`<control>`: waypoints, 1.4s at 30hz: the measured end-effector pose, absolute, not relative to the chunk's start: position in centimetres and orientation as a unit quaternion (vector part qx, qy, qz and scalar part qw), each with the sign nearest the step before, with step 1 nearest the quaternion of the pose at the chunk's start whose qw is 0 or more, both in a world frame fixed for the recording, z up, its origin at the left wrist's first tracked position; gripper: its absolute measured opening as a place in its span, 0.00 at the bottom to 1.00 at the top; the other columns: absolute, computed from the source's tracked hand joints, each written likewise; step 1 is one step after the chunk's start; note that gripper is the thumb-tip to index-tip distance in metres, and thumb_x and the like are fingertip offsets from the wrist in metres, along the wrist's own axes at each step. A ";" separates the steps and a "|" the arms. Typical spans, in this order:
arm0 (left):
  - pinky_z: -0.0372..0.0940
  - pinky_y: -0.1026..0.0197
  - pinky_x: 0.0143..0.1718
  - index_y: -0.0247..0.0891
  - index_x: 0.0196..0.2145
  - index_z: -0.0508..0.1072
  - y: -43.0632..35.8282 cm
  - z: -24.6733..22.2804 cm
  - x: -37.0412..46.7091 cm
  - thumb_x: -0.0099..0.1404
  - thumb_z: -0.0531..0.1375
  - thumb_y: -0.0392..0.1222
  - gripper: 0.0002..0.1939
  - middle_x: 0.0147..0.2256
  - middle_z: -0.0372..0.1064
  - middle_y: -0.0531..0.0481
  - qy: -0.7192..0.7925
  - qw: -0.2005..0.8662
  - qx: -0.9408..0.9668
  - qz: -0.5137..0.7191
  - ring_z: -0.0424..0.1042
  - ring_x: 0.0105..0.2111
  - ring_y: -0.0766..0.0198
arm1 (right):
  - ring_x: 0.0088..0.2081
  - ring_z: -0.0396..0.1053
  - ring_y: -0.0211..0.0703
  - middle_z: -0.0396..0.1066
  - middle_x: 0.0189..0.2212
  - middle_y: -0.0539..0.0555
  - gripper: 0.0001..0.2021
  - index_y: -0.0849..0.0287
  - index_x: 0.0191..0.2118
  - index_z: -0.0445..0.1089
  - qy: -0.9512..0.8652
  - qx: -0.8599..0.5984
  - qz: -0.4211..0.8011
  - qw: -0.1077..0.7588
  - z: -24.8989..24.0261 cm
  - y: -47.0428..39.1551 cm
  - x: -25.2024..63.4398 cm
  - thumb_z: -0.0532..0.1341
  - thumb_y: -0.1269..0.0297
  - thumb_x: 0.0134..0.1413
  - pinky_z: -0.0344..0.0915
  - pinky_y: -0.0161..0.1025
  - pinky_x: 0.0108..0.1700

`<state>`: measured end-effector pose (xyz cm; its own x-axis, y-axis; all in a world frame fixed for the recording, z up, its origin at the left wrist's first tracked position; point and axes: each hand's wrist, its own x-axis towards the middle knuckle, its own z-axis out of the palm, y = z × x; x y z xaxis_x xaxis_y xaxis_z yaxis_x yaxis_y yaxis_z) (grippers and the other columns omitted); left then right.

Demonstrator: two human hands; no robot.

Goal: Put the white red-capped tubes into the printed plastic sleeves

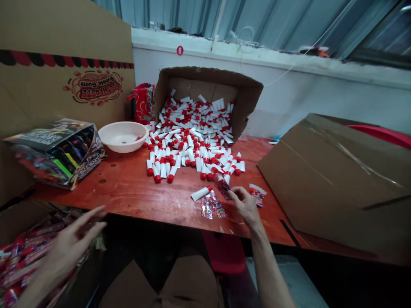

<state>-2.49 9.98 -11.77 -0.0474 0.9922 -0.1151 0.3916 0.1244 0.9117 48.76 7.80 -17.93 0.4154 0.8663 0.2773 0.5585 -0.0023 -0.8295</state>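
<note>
My right hand (244,204) pinches a small dark printed wrapper (224,188) over the red-brown table (141,194). Left of that hand lie a white tube with a red cap (201,193) and two shiny printed sachets (212,207); another sachet (257,195) rests to its right. My left hand (75,237), slightly blurred, has its fingers apart above a box of red wrapped pieces (24,261) at the lower left, and nothing shows in it. A big heap of white tubes with red caps (192,137) spills from a tipped cardboard box (247,94).
A white bowl (123,147) with small bits in it stands left of the heap, beside a display carton (61,149) and a red pouch (143,102). Large cardboard boxes rise at the left (96,38) and right (340,171). The table's front edge runs below my hands.
</note>
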 end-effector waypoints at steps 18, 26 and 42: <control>0.68 0.63 0.26 0.28 0.29 0.79 15.2 -18.5 18.7 0.47 0.72 0.55 0.24 0.25 0.76 0.43 0.399 0.693 0.334 0.499 0.72 0.22 0.63 | 0.36 0.70 0.43 0.74 0.34 0.52 0.15 0.58 0.37 0.73 -0.479 -0.521 0.446 0.549 -18.1 11.9 33.6 0.70 0.52 0.49 0.66 0.38 0.40; 0.70 0.55 0.40 0.33 0.48 0.76 17.3 -18.9 14.1 0.47 0.73 0.48 0.31 0.37 0.76 0.42 0.449 0.592 0.487 0.459 0.75 0.35 0.56 | 0.30 0.64 0.40 0.70 0.27 0.49 0.17 0.59 0.32 0.73 -0.516 -0.566 0.375 0.523 -18.2 15.7 32.6 0.65 0.49 0.52 0.61 0.36 0.34; 0.57 0.66 0.24 0.32 0.28 0.77 18.6 -17.9 19.1 0.51 0.71 0.53 0.19 0.21 0.70 0.51 0.391 0.645 0.383 0.532 0.64 0.20 0.69 | 0.26 0.65 0.38 0.68 0.23 0.48 0.20 0.58 0.27 0.68 -0.570 -0.556 0.366 0.481 -16.8 15.3 31.4 0.59 0.46 0.59 0.61 0.34 0.30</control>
<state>19.08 18.56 -17.92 0.1272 0.9871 -0.0974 -0.3868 0.1398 0.9115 31.38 15.34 -16.77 0.0820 0.9866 0.1409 0.2823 0.1126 -0.9527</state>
